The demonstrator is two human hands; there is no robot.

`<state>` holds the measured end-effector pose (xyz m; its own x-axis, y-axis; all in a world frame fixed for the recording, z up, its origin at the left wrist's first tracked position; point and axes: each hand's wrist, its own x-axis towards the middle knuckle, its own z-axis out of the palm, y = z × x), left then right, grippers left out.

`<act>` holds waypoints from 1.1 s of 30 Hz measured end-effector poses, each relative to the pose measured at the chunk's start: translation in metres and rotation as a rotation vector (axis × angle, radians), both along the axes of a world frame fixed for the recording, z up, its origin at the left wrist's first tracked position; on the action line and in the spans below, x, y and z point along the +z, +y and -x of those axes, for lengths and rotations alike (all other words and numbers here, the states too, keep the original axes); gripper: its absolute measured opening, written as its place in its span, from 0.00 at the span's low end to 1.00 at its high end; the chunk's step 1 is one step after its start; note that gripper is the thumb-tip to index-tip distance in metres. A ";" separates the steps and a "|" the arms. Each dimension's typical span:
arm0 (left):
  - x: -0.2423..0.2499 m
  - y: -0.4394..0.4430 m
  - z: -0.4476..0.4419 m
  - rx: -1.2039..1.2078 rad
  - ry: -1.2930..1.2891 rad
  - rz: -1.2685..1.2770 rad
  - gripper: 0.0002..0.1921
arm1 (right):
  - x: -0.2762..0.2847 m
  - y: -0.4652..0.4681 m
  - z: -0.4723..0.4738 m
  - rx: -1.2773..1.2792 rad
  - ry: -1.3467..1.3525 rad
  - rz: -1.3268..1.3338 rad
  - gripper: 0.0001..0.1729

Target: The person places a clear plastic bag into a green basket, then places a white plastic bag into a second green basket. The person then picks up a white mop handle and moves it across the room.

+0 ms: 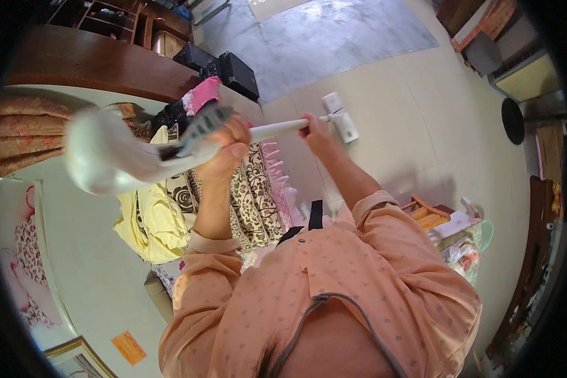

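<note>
A white stick vacuum cleaner (pixel 108 151) is held across the view, its rounded main body at the left, blurred and close to the camera. My left hand (pixel 224 151) is closed around its handle part, where a blurred grey ribbed part shows. My right hand (pixel 314 127) grips the white tube farther along. Beyond the right hand, the white floor head (pixel 344 126) is over the pale tiled floor; whether it touches the tiles I cannot tell.
Below my left arm lie patterned bedding (pixel 253 198) with a pink ruffle and a yellow cloth (pixel 158 222). Black boxes (pixel 238 75) stand by a wooden cabinet (pixel 104 61). A grey mat (pixel 330 42) covers the far floor. At the right are a small wooden chair (pixel 427 215) and a black round object (pixel 513 121).
</note>
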<state>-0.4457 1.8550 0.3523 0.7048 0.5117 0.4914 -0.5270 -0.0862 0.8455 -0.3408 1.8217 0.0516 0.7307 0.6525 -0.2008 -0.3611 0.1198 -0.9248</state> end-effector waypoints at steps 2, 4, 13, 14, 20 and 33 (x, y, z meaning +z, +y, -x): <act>-0.014 0.005 -0.015 -0.157 0.081 -0.072 0.08 | -0.016 0.016 -0.053 -0.045 0.631 0.012 0.05; -0.031 -0.003 -0.025 0.005 0.055 0.030 0.08 | -0.034 0.032 -0.084 -0.095 0.966 0.028 0.06; 0.002 -0.005 0.038 0.612 -0.158 0.011 0.08 | -0.039 0.088 0.038 0.127 0.676 -0.074 0.06; 0.006 -0.005 0.042 0.662 -0.089 -0.024 0.09 | -0.023 0.091 0.049 0.195 0.757 -0.050 0.06; 0.000 0.020 0.035 0.600 -0.035 -0.193 0.12 | 0.041 0.132 0.091 0.222 1.273 0.001 0.05; -0.010 0.066 0.036 0.551 0.050 -0.117 0.10 | -0.055 0.135 0.064 0.402 0.231 -0.287 0.07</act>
